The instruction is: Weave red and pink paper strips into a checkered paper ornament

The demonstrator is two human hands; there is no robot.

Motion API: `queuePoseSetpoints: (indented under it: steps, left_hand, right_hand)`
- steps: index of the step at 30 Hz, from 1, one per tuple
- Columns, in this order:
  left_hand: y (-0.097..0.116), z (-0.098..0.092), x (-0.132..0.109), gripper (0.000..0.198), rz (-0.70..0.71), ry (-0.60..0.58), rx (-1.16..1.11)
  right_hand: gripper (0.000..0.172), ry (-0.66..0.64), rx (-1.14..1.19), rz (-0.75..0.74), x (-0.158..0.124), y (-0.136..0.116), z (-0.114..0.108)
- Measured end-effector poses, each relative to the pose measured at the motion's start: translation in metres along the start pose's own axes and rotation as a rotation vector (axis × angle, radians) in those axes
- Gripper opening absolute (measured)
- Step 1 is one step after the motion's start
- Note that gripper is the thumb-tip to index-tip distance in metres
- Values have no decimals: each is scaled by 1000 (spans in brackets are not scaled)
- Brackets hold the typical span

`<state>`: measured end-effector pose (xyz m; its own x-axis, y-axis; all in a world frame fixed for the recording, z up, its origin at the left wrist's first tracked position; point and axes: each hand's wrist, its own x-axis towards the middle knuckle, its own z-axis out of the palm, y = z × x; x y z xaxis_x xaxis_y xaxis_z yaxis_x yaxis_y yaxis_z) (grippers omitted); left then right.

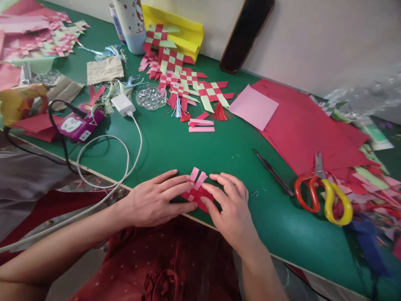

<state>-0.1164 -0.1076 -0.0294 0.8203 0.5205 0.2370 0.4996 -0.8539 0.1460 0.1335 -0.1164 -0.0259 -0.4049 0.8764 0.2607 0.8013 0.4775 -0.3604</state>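
Fingers (178,186) of left hand (153,202) flat, outstretched, pressing red-and-pink woven strips (196,193) at near table (275,225) edge. Right hand (233,209) fingertips bent onto same piece, unclasped. Best pinned flat, strips snug. Right: scissors (326,196). Far: finished weaves (184,79).

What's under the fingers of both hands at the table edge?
A red-and-pink woven paper piece lies flat on the table, two pink strip ends poking out at its far end. The left hand and right hand cover its sides, so the weave there is hidden.
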Motion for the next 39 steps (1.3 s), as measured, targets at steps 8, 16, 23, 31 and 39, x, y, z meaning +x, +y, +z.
queuePoseSetpoints:
  steps: [8,16,23,31,39]
  left_hand:
    - [1,1,0,42,-6,56,37]
    - [-1,0,2,38,11,31,52]
    - [-1,0,1,38,7,3,40]
    - [0,0,2,37,3,22,26]
    - [-1,0,1,41,21,5,14]
  right_hand:
    - [20,133,84,-9,15,-12,-7]
    - [23,-1,22,-5,28,-20,8]
    - [21,-35,47,-10,27,-19,7]
    - [23,-4,43,1,25,-15,7]
    - [23,89,43,35,26,-1,4]
